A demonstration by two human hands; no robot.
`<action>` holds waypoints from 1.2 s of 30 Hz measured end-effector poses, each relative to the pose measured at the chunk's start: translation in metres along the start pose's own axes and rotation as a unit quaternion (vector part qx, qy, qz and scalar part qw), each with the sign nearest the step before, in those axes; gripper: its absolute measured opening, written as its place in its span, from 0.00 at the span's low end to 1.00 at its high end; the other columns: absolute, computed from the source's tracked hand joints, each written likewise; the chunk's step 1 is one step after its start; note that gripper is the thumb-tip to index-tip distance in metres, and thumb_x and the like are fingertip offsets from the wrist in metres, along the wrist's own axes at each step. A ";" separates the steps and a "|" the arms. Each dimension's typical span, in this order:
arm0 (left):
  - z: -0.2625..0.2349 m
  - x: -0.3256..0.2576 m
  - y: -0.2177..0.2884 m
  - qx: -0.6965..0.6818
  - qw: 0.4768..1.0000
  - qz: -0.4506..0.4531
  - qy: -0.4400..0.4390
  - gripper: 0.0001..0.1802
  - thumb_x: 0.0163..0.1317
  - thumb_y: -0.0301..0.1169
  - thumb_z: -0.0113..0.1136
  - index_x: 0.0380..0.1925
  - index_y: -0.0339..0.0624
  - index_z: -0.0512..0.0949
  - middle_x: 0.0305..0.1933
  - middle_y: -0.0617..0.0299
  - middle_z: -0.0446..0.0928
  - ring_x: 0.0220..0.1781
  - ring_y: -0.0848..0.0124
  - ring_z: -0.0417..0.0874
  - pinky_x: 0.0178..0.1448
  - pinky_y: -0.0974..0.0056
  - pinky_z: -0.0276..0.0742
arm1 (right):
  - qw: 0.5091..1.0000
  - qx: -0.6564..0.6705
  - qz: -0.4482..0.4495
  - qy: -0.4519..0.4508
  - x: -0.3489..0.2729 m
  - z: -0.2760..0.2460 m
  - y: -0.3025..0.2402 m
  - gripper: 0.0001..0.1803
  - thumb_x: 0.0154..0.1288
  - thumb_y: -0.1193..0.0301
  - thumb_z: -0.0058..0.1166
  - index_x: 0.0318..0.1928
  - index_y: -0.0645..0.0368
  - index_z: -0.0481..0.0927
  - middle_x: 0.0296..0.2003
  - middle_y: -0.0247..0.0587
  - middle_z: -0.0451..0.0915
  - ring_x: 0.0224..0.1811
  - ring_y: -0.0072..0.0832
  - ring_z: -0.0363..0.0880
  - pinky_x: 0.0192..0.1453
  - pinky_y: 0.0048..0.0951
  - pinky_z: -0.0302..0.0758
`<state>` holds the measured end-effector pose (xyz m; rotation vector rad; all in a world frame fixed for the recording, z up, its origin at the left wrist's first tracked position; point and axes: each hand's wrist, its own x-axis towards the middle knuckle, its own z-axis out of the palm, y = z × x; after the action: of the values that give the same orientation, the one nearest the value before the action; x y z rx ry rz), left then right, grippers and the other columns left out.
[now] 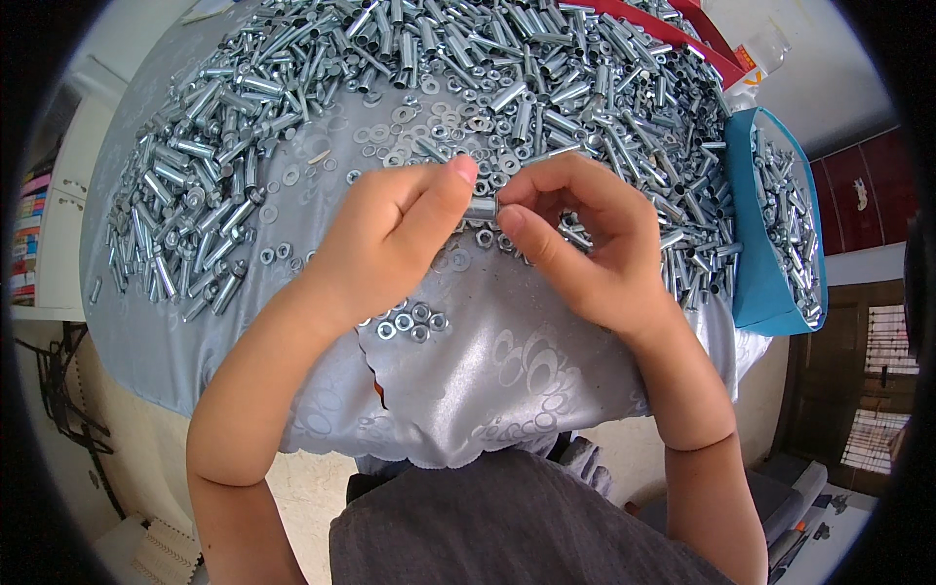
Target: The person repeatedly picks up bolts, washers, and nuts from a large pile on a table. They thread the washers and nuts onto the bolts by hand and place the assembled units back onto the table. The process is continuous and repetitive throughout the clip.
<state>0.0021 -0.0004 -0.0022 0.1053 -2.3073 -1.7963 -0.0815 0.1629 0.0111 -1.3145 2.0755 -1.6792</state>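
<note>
My left hand [395, 229] is closed around a shiny metal sleeve [482, 208], thumb on top. Most of the sleeve is hidden by the fingers; only its right end shows. The thumb and forefinger of my right hand [585, 234] pinch at that end, and whether a small washer or nut is between them cannot be made out. Just below my left wrist lies a small group of hex nuts [419, 312] on the silver tablecloth [487, 370]. Loose flat washers [395, 136] and more nuts lie beyond my hands.
A wide heap of metal sleeves and bolts [409, 39] covers the far side of the table, with another pile [200, 195] at left. At right stands a blue container [746, 224] full of bolts. A red tray [717, 49] sits at the far right.
</note>
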 end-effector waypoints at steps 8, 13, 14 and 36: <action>-0.006 0.008 0.011 -0.212 0.967 -0.087 0.109 0.24 0.62 0.47 0.46 0.12 0.47 0.60 0.12 0.73 0.56 0.14 0.84 0.56 0.18 0.75 0.50 | 0.945 -0.284 -0.160 -0.002 0.009 -0.003 0.015 0.09 0.47 0.75 0.59 0.33 0.56 0.81 0.29 0.35 0.75 0.31 0.30 0.72 0.35 0.27 0.70; -0.009 0.011 0.005 -0.220 0.968 -0.058 0.110 0.24 0.62 0.47 0.47 0.12 0.47 0.58 0.13 0.73 0.56 0.13 0.83 0.54 0.17 0.75 0.50 | 0.906 -0.395 -0.152 -0.028 0.009 0.002 0.020 0.10 0.45 0.72 0.58 0.32 0.49 0.83 0.38 0.35 0.73 0.37 0.33 0.69 0.41 0.30 0.69; -0.009 0.011 0.005 -0.226 0.966 -0.061 0.111 0.24 0.62 0.47 0.48 0.12 0.47 0.58 0.13 0.72 0.56 0.13 0.83 0.54 0.17 0.75 0.50 | 0.899 -0.410 -0.152 -0.026 0.009 0.003 0.020 0.10 0.45 0.71 0.58 0.32 0.48 0.83 0.39 0.35 0.73 0.38 0.32 0.69 0.42 0.30 0.69; -0.007 0.009 0.004 -0.201 0.973 -0.069 0.093 0.24 0.63 0.47 0.46 0.12 0.45 0.62 0.13 0.74 0.56 0.15 0.84 0.55 0.26 0.76 0.62 | 0.912 -0.388 -0.121 -0.048 0.009 0.004 0.019 0.06 0.45 0.71 0.59 0.29 0.51 0.81 0.33 0.32 0.71 0.36 0.31 0.70 0.41 0.30 0.68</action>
<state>-0.0046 -0.0073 0.0042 0.3581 -1.8116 -2.1789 -0.0938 0.1534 -0.0035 -1.8708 2.7268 -0.7972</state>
